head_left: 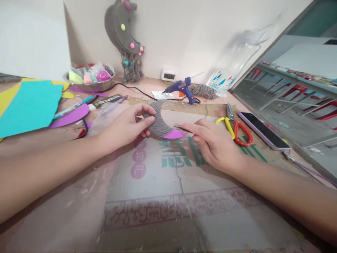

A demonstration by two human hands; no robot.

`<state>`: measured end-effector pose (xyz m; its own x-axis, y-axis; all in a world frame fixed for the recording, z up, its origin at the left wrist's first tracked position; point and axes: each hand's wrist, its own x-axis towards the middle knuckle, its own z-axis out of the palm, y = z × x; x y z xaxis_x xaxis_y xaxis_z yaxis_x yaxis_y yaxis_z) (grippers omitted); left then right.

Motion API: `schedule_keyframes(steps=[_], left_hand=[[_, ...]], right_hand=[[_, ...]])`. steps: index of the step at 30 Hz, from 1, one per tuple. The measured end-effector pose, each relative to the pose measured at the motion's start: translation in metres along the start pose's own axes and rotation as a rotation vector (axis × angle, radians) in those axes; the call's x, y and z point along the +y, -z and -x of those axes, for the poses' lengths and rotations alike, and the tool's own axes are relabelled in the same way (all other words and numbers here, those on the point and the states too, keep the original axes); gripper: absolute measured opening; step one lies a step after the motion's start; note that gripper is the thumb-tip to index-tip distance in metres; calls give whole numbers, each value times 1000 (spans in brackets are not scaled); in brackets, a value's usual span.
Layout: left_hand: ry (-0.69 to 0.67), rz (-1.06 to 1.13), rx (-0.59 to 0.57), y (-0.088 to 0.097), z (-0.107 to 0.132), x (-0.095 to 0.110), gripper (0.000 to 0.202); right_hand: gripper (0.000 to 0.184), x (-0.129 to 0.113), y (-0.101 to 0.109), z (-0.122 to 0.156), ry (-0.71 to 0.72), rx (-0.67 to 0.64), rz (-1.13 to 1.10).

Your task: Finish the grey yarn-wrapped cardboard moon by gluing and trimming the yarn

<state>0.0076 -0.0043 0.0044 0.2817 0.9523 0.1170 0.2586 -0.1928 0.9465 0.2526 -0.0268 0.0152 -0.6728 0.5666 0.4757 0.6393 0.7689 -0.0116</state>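
My left hand (129,123) pinches a crescent-shaped piece (160,121) wrapped in grey yarn, with a bare purple tip at its lower end. It is held just above the flattened cardboard (158,182) that covers the table. My right hand (210,140) rests to the right of the crescent, its fingers closed on a thin strand of grey yarn (181,125) that leads to the purple tip.
A blue glue gun (184,88) and a grey yarn bundle (202,91) lie behind. Scissors (235,128) and a phone (263,130) lie right. Felt sheets (28,102), pens and a metal bowl (89,82) sit left. A finished grey moon (121,28) leans on the wall.
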Motion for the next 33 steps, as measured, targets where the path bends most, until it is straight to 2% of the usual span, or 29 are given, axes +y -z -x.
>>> schedule_keyframes(steps=[6, 14, 24, 33], left_hand=[[-34, 86, -44, -1, 2, 2, 14], [-31, 155, -61, -1, 1, 0, 12], [-21, 176, -108, -1, 3, 0, 13], [-3, 197, -72, -2, 2, 0, 14]], right_hand=[[38, 2, -3, -3, 65, -25, 107], [38, 3, -3, -1, 133, -81, 138], [38, 3, -4, -1, 148, -76, 113], [36, 1, -3, 0, 127, -42, 103]])
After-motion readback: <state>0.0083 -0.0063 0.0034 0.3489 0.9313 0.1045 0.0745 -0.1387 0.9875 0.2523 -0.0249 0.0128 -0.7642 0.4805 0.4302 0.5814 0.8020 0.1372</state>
